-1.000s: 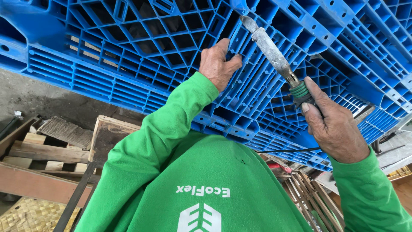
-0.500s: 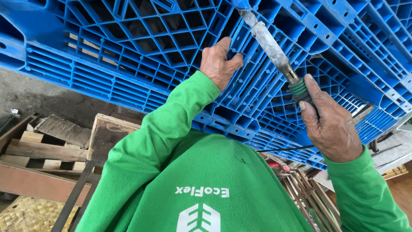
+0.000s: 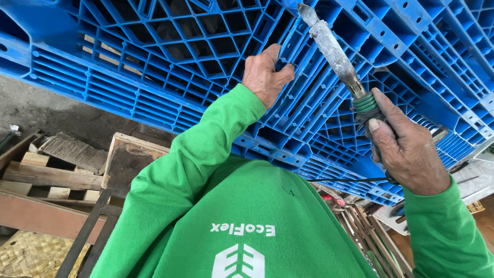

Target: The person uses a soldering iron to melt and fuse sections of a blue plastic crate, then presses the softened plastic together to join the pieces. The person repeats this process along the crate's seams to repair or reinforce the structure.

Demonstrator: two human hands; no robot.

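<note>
Two hands are ours here, both raised against a blue plastic pallet point(image 3: 154, 56) that leans overhead and fills the upper frame from nine o'clock round to three; our right hand point(image 3: 409, 154), at about three o'clock, is wrapped tight round the dark handle of a soldering iron point(image 3: 337, 54), thumb laid along the green winding at the collar, fingers closed on the grip; the tool's grey, crusted metal shaft slants up toward twelve o'clock, its tip lying against the pallet's ribs near the top edge, though we cannot tell whether it truly touches; a thin black cord point(image 3: 355, 180) runs from below that hand toward nine o'clock; our left hand point(image 3: 265, 74), just left of the shaft at about twelve o'clock, presses on the lattice with fingers curled over a rib, holding nothing loose; both arms wear bright green sleeves point(image 3: 206, 149), and the green shirt fills six o'clock; at eight o'clock lie rough wooden blocks and boards point(image 3: 51, 170) on a grey floor, with a woven mat point(image 3: 31, 257) in the corner; at four o'clock we see thin wooden slats point(image 3: 375, 237).
</note>
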